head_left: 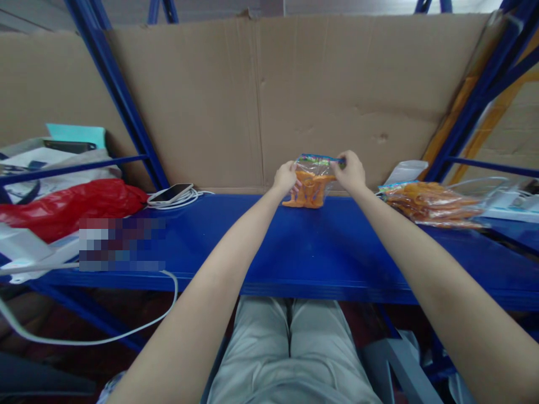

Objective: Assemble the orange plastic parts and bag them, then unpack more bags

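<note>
A small clear plastic bag (pixel 312 180) with orange pieces inside stands upright on the blue shelf (pixel 295 252), near the cardboard back wall. My left hand (pixel 285 177) pinches the bag's top left corner. My right hand (pixel 348 171) pinches the top right edge, along the coloured strip. Both hands are closed on the bag's upper rim, and both arms reach straight forward over the shelf.
A pile of clear bags with orange pieces (pixel 429 203) lies to the right. A phone (pixel 170 192) on a white cable (pixel 126 331) lies at the left, beside a red plastic bag (pixel 71 205). Blue rack posts (pixel 113 90) flank the shelf.
</note>
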`<state>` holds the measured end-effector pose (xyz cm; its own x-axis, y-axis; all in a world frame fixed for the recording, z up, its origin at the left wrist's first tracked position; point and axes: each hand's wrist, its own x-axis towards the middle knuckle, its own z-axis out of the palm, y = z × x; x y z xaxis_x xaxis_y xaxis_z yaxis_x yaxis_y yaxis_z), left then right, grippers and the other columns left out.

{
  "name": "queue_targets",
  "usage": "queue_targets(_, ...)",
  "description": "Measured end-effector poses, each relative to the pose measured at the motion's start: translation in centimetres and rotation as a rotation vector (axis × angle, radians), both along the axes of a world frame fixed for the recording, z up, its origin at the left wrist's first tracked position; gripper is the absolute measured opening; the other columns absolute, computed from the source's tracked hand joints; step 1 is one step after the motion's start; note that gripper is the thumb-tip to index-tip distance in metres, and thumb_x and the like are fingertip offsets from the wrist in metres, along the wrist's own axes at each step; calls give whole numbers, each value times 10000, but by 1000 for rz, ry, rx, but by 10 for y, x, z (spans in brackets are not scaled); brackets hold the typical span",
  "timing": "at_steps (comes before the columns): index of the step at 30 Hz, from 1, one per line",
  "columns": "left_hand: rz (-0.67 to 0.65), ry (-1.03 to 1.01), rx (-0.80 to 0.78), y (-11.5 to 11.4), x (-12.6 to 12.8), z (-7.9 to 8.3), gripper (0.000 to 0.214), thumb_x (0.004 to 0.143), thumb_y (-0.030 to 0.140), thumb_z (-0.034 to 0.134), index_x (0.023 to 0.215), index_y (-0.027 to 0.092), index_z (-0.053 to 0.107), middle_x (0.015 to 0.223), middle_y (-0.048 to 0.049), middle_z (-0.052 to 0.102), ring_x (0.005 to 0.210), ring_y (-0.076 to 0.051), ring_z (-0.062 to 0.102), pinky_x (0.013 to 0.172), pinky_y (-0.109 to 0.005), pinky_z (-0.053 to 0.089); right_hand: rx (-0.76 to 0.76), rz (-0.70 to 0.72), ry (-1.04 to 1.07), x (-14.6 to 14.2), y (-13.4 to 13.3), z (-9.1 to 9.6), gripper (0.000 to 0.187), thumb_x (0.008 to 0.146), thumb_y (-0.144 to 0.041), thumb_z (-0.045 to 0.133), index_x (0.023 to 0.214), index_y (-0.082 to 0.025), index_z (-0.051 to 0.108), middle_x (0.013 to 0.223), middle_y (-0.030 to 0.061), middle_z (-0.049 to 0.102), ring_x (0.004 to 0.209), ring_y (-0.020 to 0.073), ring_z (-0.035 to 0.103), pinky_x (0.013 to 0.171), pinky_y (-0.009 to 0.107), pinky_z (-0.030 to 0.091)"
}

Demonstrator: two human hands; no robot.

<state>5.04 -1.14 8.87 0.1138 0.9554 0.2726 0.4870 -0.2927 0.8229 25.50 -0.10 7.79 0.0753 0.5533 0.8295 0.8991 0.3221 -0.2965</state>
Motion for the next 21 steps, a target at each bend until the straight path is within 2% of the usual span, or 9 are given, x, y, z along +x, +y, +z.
queue_targets(3,-29,-11,-54,0,0,4,438,1034,339,202,1354,196,464,859,-78,705,638,-168,687,576,-244,513,-154,106,198,8,5,-7,300,814,-414,668,940,-148,608,865,99,633,828,224,603,715,360,515)
queue_targets(5,-81,0,-89,1,0,7,421,1031,336,243,1354,198,475,872,-74,704,685,-185,699,603,-260,526,-344,204,320,12,6,-10,287,794,-427,695,808,-159,595,671,39,581,648,184,578,597,330,519)
queue_targets(7,-128,18,-99,2,-1,10,404,1025,322,286,1345,198,499,884,-74,705,740,-198,706,639,-279,540,-449,252,385,14,7,-12,300,795,-430,695,706,-173,567,547,-3,504,528,154,525,508,306,498)
queue_targets(9,-147,23,-75,2,-1,11,392,1020,286,305,1330,194,526,927,-82,707,813,-205,704,675,-290,548,-403,191,384,15,10,-13,309,787,-411,702,651,-181,547,527,-3,488,525,156,524,510,308,499)
queue_targets(13,-204,6,61,-1,1,6,376,1014,233,325,1283,183,583,1143,-102,682,1003,-203,660,756,-285,546,-75,-19,327,10,21,-13,250,816,-373,658,683,-174,588,729,89,615,763,227,618,701,379,539)
queue_targets(15,-252,16,117,0,1,0,352,1007,216,357,1236,163,620,1226,-107,657,1066,-195,634,804,-266,531,-29,12,394,6,26,-13,231,854,-368,606,767,-155,628,786,110,639,811,241,639,727,402,543)
queue_targets(17,-266,20,97,2,-2,-5,350,1002,205,374,1248,154,618,1251,-121,648,1037,-184,648,815,-256,522,-88,111,519,2,28,-14,226,871,-346,581,839,-133,648,740,94,635,757,236,658,689,400,552)
queue_targets(19,-256,4,16,5,-6,-10,394,998,238,403,1368,189,528,1223,-134,661,915,-174,691,776,-267,530,-134,199,653,-1,29,-13,199,871,-303,578,880,-118,651,674,63,618,674,224,664,643,392,558)
queue_targets(21,-265,7,-63,6,-12,-14,525,965,304,502,1475,253,389,1142,-129,696,784,-171,711,730,-280,534,-154,257,734,-3,29,-12,165,856,-267,596,882,-113,650,628,41,600,602,216,656,609,396,562)
